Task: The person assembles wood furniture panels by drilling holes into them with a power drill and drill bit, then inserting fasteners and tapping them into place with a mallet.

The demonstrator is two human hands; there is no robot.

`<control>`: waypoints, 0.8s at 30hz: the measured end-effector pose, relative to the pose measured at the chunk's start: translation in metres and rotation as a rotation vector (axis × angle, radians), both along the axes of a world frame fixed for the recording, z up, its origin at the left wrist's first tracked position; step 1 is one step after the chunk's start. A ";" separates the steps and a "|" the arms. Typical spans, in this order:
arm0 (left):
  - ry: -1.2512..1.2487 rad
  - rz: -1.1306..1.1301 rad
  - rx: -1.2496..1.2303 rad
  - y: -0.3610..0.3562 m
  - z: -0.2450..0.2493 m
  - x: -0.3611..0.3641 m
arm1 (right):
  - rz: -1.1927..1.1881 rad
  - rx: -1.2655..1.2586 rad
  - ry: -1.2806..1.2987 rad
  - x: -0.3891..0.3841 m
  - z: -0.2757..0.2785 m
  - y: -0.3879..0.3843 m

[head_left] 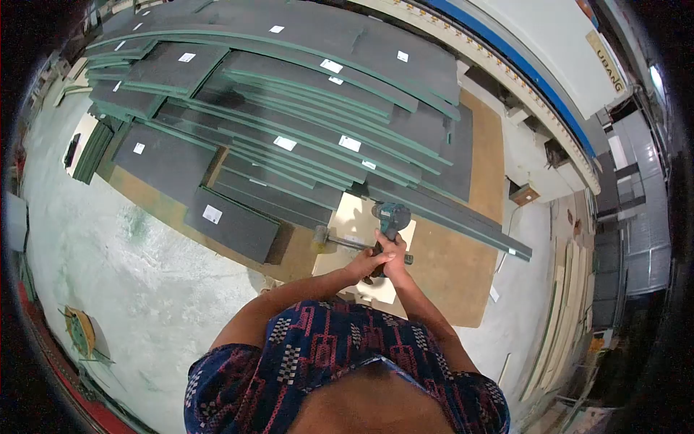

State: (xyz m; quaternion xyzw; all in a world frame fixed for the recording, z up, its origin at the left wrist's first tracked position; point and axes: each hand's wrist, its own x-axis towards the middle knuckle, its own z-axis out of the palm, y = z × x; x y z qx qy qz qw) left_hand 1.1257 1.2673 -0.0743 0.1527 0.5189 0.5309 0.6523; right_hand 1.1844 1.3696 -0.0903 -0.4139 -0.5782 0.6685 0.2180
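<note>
A teal and black cordless drill (391,217) is in front of my body, its head pointing away from me. My right hand (395,254) is wrapped around its grip. Closed against the lower grip, my left hand (363,265) meets the right one; some of its fingers are hidden. A mallet (320,236) with a yellowish head lies just left of the drill, and its handle runs toward my hands. Beneath them is a pale cream board (347,215) with shadows across it.
Stacks of dark grey panels (289,108) with green edges and white labels spread ahead of me. Brown sheet board (452,278) lies under them. A long machine with a blue strip (506,45) runs along the right. A round stool-like object (79,333) stands at left.
</note>
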 end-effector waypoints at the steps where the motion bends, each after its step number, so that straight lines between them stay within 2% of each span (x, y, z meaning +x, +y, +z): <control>1: 0.003 0.031 -0.005 -0.003 0.006 -0.003 | -0.007 -0.038 0.012 -0.003 0.004 -0.003; 3: 0.010 0.088 -0.019 -0.010 0.018 -0.008 | 0.041 -0.025 -0.049 -0.011 0.008 -0.003; 6: 0.033 0.211 -0.048 -0.014 0.011 -0.016 | 0.017 -0.122 -0.009 -0.031 0.007 -0.010; 12: 0.037 0.304 -0.101 -0.026 -0.006 -0.031 | 0.056 -0.118 -0.023 -0.057 -0.002 -0.020; 15: 0.029 0.305 -0.104 -0.032 0.004 -0.036 | 0.054 -0.152 -0.054 -0.062 0.006 -0.026; 18: 0.024 0.264 -0.134 -0.031 -0.009 -0.038 | 0.059 -0.180 0.035 -0.061 -0.013 -0.023; 24: 0.008 0.210 -0.089 -0.035 -0.010 -0.045 | 0.035 -0.182 0.028 -0.066 0.007 -0.031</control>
